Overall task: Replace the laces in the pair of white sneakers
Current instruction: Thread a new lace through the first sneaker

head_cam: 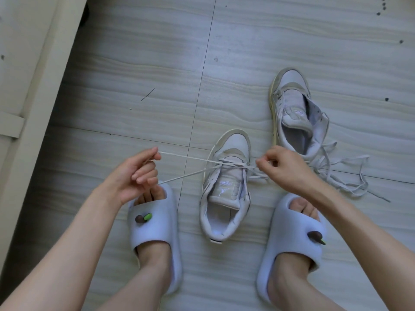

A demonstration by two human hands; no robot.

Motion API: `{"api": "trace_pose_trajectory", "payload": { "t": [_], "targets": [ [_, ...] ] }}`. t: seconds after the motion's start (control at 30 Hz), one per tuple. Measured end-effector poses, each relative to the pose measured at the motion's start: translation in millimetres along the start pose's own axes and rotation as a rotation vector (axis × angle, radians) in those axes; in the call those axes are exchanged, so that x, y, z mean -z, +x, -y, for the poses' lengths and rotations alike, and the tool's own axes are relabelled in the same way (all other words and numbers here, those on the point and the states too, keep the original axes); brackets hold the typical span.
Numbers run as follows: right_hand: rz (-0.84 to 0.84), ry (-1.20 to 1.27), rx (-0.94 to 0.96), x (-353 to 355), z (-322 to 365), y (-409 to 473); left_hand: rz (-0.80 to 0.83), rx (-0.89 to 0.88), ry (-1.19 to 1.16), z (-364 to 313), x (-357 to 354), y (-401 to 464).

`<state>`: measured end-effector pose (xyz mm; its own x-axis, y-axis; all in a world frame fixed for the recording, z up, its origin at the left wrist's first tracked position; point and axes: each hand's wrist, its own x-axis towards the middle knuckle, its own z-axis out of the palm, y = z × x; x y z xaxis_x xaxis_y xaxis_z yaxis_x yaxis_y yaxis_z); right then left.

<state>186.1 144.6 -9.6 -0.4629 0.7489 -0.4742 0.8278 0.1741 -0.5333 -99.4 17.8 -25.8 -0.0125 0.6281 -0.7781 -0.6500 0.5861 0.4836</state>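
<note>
A white sneaker (226,187) stands on the floor between my feet, toe pointing away. A thin white lace (188,158) runs through its lower eyelets and stretches out to the left. My left hand (137,176) pinches that lace taut, both strands leading to it. My right hand (283,169) is closed on the lace at the shoe's right side. The second white sneaker (296,117) lies farther back on the right, its eyelets empty and tongue showing. A tangle of loose flat laces (343,173) lies beside it.
My feet wear pale slides, the left slide (155,234) and the right slide (294,243), flanking the near sneaker. The floor is grey wood-grain tile (157,63). A cream furniture edge (27,86) runs along the left side.
</note>
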Motion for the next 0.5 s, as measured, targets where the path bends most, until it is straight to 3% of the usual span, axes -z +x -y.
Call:
{"api": "trace_pose_trajectory", "payload": {
  "t": [0.07, 0.17, 0.23, 0.27, 0.33, 0.4, 0.5],
  "targets": [
    [0.007, 0.288, -0.096, 3.6, 0.5, -2.6, -0.004, -0.077, -0.073, 6.1, -3.3, 4.6],
    [-0.016, 1.059, -0.215, 12.8, -1.4, -2.8, -0.058, -0.178, -0.29, 11.6, -4.4, 11.9],
    [0.072, 1.517, -0.273, 12.0, -1.1, -3.2, -0.048, -0.125, -0.272, 11.2, -5.2, 10.0],
    [0.117, 1.628, -0.278, 9.1, 0.1, -3.7, -0.048, -0.063, -0.17, 10.2, -7.6, 7.4],
    [0.164, 1.721, -0.25, 2.1, 5.1, -3.6, -0.084, 0.036, 0.139, 10.9, -12.2, 4.6],
    [0.15, 1.798, -0.276, 0.5, 9.3, -0.6, -0.121, 0.024, 0.335, 12.4, -21.7, 3.2],
    [0.074, 1.562, -0.387, 3.5, 9.9, 5.1, -0.184, -0.079, 0.256, 11.0, -28.4, 5.6]
  ]
}}
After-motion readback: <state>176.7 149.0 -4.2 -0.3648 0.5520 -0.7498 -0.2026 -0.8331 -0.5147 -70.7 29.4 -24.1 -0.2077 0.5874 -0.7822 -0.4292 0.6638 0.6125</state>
